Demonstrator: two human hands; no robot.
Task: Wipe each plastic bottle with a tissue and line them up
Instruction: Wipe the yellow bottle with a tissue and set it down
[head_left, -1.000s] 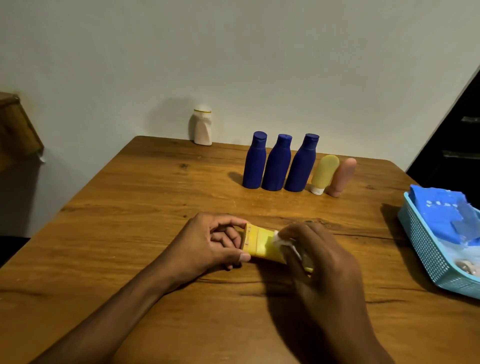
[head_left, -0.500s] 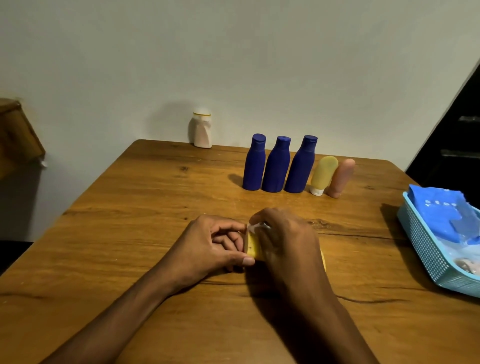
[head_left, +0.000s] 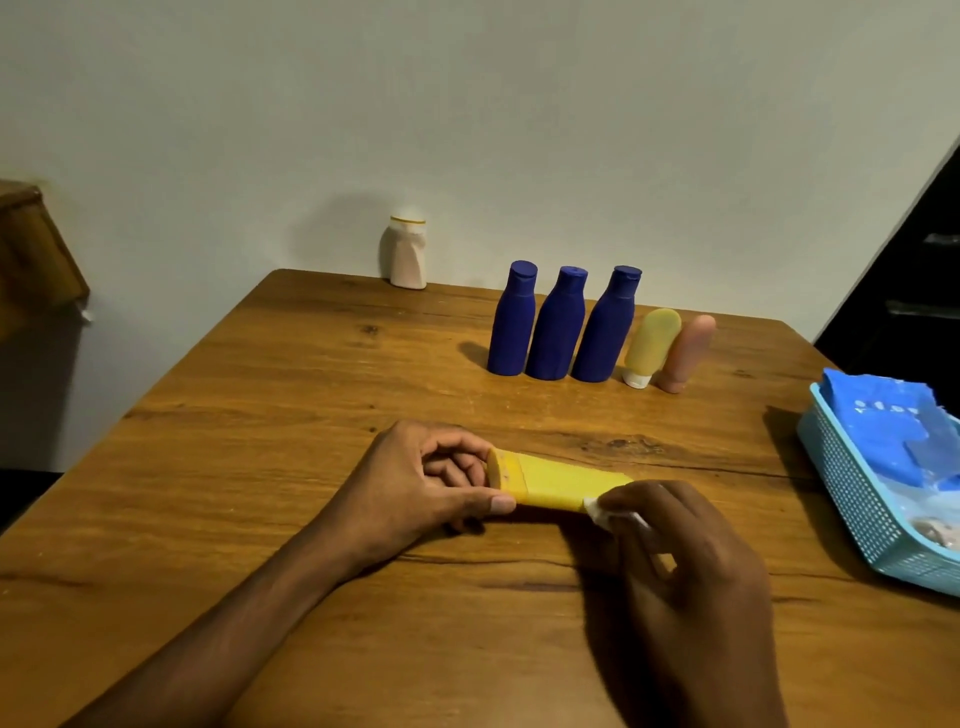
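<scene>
Left hand (head_left: 415, 483) gripping yellow bottle (head_left: 558, 486) cap end at table (head_left: 260, 415) centre; right hand (head_left: 685, 561) pinching tissue (head_left: 597, 509), wiping. Five bottles (head_left: 597, 332) lining up at 1 o'clock; white bottle (head_left: 408, 254) at 11 waiting.

No text, brand, number or sign can be read anywhere. The blue packet (head_left: 883, 415) in the basket (head_left: 852, 499), to the right of the right hand (head_left: 685, 566), carries a short row of pale marks, too blurred to make out. The yellow bottle (head_left: 561, 480) held between the right hand and the left hand (head_left: 415, 483) shows no legible label.
</scene>
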